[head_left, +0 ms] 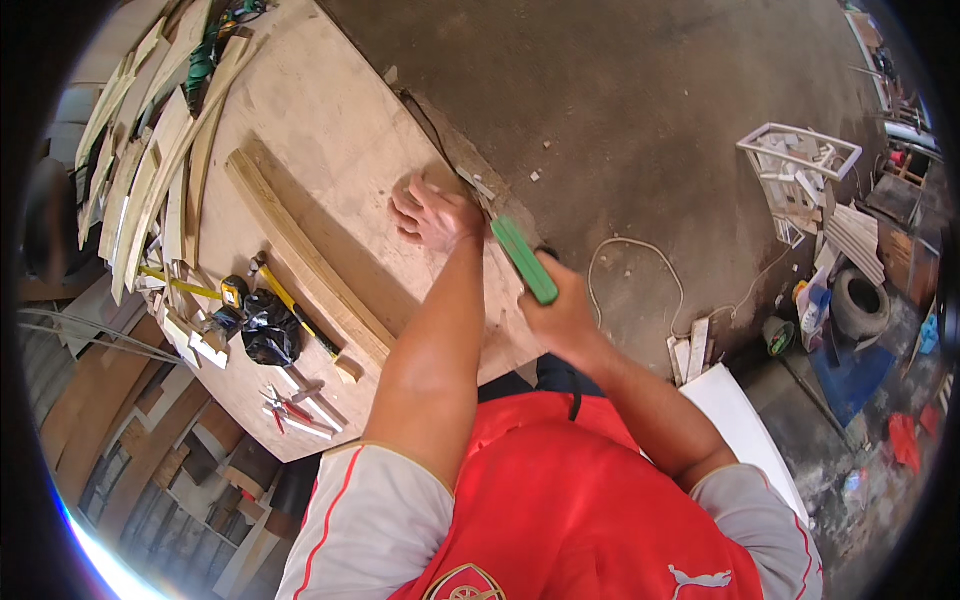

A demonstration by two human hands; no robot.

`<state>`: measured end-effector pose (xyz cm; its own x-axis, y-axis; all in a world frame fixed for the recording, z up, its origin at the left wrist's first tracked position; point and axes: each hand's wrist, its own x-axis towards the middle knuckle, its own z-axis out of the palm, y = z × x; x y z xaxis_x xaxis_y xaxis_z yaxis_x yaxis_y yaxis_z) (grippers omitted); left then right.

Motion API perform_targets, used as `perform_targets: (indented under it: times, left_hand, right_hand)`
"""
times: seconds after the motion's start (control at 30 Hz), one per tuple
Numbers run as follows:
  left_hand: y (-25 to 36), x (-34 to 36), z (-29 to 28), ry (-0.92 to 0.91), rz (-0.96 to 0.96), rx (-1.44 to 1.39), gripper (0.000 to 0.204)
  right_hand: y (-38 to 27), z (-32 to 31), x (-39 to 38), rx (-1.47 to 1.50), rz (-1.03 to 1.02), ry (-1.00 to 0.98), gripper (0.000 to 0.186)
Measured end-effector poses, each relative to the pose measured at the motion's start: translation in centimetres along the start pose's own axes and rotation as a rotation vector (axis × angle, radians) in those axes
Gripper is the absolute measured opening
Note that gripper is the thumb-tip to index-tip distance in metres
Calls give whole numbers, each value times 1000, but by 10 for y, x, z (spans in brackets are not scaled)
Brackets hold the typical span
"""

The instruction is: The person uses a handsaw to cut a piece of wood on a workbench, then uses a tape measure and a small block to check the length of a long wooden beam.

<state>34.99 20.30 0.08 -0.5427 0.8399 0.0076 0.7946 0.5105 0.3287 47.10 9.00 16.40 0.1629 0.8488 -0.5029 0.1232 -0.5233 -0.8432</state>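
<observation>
My left hand (pixel 432 213) rests on a large plywood sheet (pixel 335 110) near its right edge. Its fingers are apart and slightly bent, with nothing visible in them. Just right of it, my right hand (pixel 560 308) is wrapped round a tool with a long green body (pixel 525 260), which lies over the sheet's edge. The tool's working end is mostly hidden beside my left wrist, so its exact kind is unclear. A thin dark cord or line (pixel 430 128) runs along the edge beyond my hands.
On the sheet lie a long wooden batten (pixel 305 255), a hammer (pixel 290 300), a tape measure (pixel 234 291), a black plastic bag (pixel 270 328) and red-handled pliers (pixel 285 408). Wood strips (pixel 150 170) pile up at left. A pale cord (pixel 660 265), a white frame (pixel 800 150) and a tyre (pixel 861 303) are at right.
</observation>
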Motion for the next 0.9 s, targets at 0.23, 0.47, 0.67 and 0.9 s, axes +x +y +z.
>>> perform_targets:
  times: [0.23,0.47,0.67,0.9]
  left_hand:
    - [10,-1,-8,-67,17,-61,47]
    - [6,-1,-8,-65,-11,-46,41]
    - [5,-1,-5,-23,-38,-119,35]
    - [8,-4,1,-9,-31,-83,34]
  right_hand:
    - [11,11,-8,-19,-33,55,15]
    - [1,-7,-32,-31,-43,22,9]
    - [-6,-14,-12,-170,-188,-20,11]
    - [-6,-9,-15,-189,-210,-47,16]
